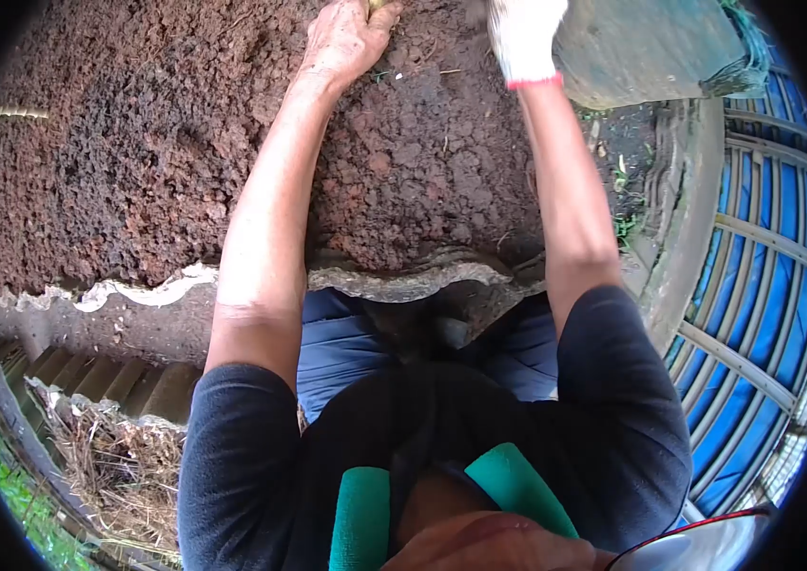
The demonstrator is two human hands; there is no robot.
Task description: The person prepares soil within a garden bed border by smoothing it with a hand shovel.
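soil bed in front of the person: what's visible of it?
The soil bed is reddish-brown, clumpy and crumbly, flecked with dry stems. A wavy, crumbling grey sheet edges its near side. The bare left hand rests on it at the frame's top; the white-gloved right hand is alongside, its fingers cut off.

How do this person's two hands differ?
The left hand is bare; the right hand wears a white knitted glove with a red cuff. The left hand lies over the crumbly reddish-brown soil; the right sits beside a grey rounded object. Both reach forward, fingertips cut off by the picture's top edge.
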